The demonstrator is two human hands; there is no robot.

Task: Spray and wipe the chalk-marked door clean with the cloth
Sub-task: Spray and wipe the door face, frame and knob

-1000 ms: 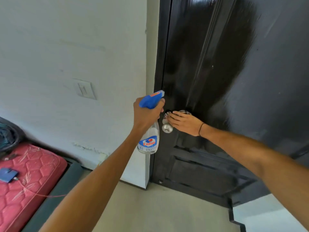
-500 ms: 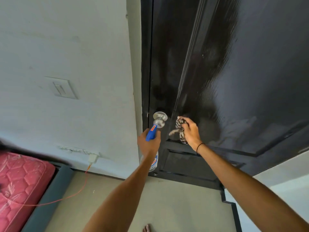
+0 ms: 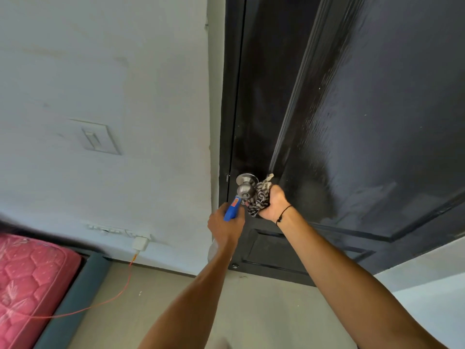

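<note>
My right hand (image 3: 273,204) has its fingers curled tight around the bunched striped cloth (image 3: 259,196), which presses against the black door (image 3: 364,122) just right of the metal knob (image 3: 245,187). My left hand (image 3: 225,224) has its fingers wrapped round the spray bottle (image 3: 232,209), blue head up, its nozzle just below the knob; the clear body hangs mostly hidden behind the wrist. Both forearms reach up and forward from the bottom edge. Left of the door, a wall switch (image 3: 97,138), a white charger (image 3: 140,243) with an orange cable, and a pink mattress (image 3: 30,280).
</note>
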